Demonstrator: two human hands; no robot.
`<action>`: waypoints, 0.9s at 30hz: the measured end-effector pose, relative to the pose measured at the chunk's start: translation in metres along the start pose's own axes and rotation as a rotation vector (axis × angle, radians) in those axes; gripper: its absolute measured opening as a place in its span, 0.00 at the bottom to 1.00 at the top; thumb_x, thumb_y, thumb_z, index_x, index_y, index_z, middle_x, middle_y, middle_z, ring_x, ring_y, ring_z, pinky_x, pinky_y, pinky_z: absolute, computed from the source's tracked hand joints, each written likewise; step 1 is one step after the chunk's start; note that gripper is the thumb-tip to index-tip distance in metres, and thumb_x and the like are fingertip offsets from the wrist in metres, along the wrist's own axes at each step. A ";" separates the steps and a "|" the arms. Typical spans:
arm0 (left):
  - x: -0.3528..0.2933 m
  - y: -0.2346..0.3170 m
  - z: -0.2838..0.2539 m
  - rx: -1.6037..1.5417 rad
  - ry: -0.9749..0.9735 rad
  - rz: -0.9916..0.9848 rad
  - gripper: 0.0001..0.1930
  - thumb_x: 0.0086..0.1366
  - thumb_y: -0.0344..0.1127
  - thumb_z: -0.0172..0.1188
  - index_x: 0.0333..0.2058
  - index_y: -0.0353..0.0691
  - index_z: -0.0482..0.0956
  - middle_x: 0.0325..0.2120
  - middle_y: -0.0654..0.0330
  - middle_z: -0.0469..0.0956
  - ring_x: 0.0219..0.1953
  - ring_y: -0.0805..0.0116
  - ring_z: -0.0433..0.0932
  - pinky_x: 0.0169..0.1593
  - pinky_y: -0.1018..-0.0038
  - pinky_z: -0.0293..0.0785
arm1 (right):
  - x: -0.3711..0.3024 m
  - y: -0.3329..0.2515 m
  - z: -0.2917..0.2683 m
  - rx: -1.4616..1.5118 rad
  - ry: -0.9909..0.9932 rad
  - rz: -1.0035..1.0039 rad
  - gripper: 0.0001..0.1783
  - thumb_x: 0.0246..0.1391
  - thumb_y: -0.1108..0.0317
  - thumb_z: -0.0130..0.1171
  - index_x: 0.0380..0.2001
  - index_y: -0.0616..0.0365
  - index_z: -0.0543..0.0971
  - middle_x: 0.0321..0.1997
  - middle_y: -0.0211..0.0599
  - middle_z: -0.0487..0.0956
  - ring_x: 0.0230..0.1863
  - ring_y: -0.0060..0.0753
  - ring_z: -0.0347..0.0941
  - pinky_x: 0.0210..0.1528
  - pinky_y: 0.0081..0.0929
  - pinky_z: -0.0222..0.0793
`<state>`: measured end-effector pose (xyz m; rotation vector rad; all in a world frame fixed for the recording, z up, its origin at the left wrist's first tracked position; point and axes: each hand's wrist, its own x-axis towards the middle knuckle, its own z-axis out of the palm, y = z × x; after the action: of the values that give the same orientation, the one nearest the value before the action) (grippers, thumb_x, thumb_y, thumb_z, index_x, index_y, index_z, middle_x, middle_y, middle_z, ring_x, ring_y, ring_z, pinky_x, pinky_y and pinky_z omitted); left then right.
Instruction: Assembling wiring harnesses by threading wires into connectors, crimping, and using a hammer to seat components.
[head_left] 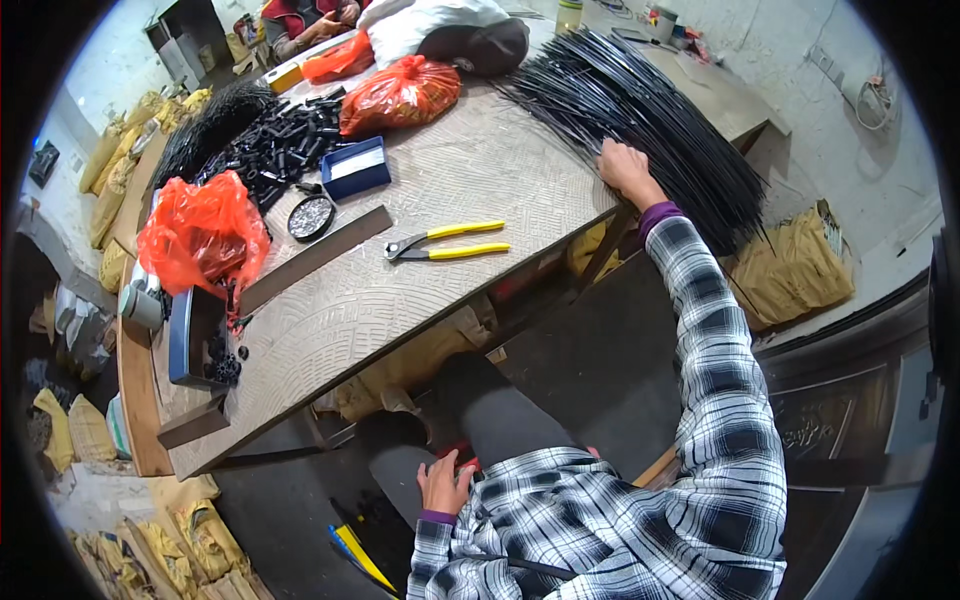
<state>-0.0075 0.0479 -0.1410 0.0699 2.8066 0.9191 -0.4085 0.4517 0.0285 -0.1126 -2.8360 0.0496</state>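
Observation:
My right hand [626, 170] reaches out to the left edge of a big bundle of thin black rods [660, 110] at the table's right end. Its fingers are curled against the rods; what lies between them is hidden. Down by my lap, my left hand [445, 487] rests with fingers apart, beside a small red thing partly covered by my shirt. Yellow-handled end-cutting pliers [450, 240] lie on the table [370, 305], jaws pointing left, apart from both hands.
Left on the table are a metal bar [318, 258], a round black dish [310, 217], a blue box [356, 170], a heap of black tube pieces [290, 135] and red plastic bags [203, 232]. A person [310, 22] sits at the far side. Sacks [795, 265] stand at right.

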 end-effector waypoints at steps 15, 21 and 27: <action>-0.012 -0.025 0.001 -0.183 0.027 0.053 0.20 0.57 0.44 0.54 0.43 0.36 0.72 0.31 0.54 0.77 0.39 0.57 0.74 0.56 0.60 0.55 | -0.017 -0.036 -0.184 -0.273 -0.137 -0.064 0.19 0.50 0.52 0.53 0.29 0.58 0.78 0.30 0.42 0.78 0.33 0.39 0.74 0.37 0.35 0.68; -0.008 -0.028 0.007 -0.173 0.020 0.075 0.19 0.57 0.44 0.54 0.43 0.35 0.72 0.31 0.54 0.77 0.38 0.58 0.74 0.55 0.61 0.56 | 0.030 -0.015 -0.247 0.205 0.079 -0.206 0.20 0.54 0.53 0.50 0.25 0.62 0.76 0.22 0.32 0.75 0.25 0.26 0.69 0.27 0.25 0.64; -0.011 -0.030 0.005 -0.178 0.064 0.054 0.20 0.58 0.44 0.54 0.42 0.35 0.72 0.30 0.53 0.77 0.37 0.57 0.75 0.55 0.60 0.58 | 0.057 -0.093 -0.265 0.892 0.280 -0.236 0.17 0.56 0.55 0.48 0.29 0.60 0.75 0.16 0.27 0.68 0.17 0.20 0.60 0.18 0.25 0.56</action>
<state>0.0043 0.0254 -0.1605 0.0938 2.7786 1.2001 -0.3900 0.3696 0.3021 0.3733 -2.2780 1.1137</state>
